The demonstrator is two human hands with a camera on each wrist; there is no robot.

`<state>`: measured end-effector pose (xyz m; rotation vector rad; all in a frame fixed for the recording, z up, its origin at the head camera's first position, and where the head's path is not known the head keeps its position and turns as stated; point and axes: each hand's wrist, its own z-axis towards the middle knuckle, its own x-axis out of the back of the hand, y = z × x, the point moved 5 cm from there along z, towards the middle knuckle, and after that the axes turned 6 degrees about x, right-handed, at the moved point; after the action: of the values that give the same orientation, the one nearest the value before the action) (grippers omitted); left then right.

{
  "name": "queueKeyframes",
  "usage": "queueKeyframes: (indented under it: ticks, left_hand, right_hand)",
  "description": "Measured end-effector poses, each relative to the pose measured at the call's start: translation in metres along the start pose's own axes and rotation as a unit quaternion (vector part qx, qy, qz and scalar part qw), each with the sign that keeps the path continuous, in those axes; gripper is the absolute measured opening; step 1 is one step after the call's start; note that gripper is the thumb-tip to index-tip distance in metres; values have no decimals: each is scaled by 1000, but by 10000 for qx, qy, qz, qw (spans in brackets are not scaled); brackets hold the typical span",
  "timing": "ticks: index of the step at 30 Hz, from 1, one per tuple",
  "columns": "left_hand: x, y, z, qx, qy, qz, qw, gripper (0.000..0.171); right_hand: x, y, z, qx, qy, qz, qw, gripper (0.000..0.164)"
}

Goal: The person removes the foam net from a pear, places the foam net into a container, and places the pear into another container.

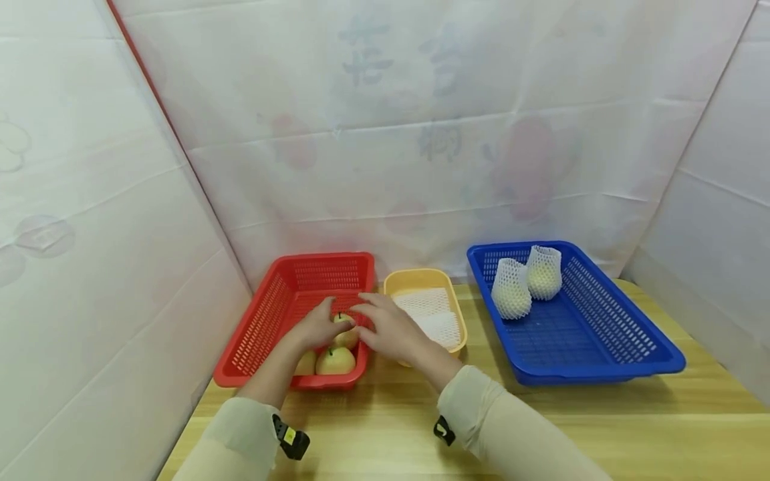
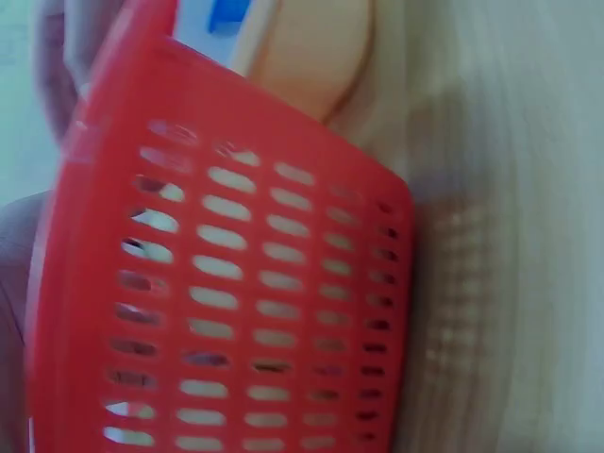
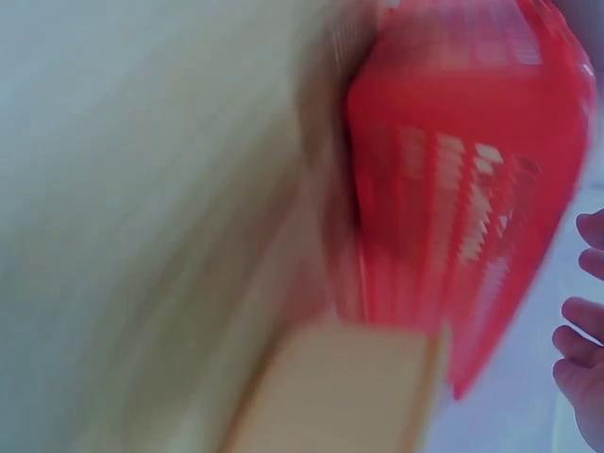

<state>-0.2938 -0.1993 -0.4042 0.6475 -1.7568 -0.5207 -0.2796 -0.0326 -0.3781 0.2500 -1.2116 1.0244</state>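
In the head view, a round yellow pear [image 1: 345,338] with a dark stem sits at the right side of the red basket [image 1: 277,267]. My left hand [image 1: 315,327] is over the basket at the pear's left, thumb and index finger spread apart, the thumb passing in front of the fruit. From the right, my right hand [image 1: 391,327] reaches over the basket's rim with fingers spread towards the same pear. Whether either hand touches it cannot be told. Nearer the front lie another pear [image 1: 335,361] and a partly hidden pear [image 1: 305,364].
Right of the red basket stands a small yellow basket [image 1: 460,314] with white foam nets [image 1: 430,314] in it. Farther right, a blue basket [image 1: 577,341] holds two net-wrapped fruits [image 1: 512,294]. All stand on a wooden table [image 1: 385,427] before a white cloth wall.
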Motion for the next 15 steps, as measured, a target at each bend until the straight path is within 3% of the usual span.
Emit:
queueKeyframes:
  ticks: [4, 8, 11, 15]
  left_hand:
    - [3, 13, -6, -243, 313, -36, 9992, 91]
    - [2, 38, -19, -703, 1022, 184, 9921, 84]
    - [-8, 61, -32, -1142, 1463, 474, 9815, 78]
    - [-31, 92, -50, -1795, 1617, 625, 9684, 72]
  right_hand:
    - [32, 15, -10, -121, 235, -129, 9996, 43]
    - [68, 33, -20, -138, 540, -382, 9977, 45]
    - [92, 46, -28, -232, 679, -519, 9961, 46]
    - [120, 60, -38, -338, 779, -630, 9944, 47]
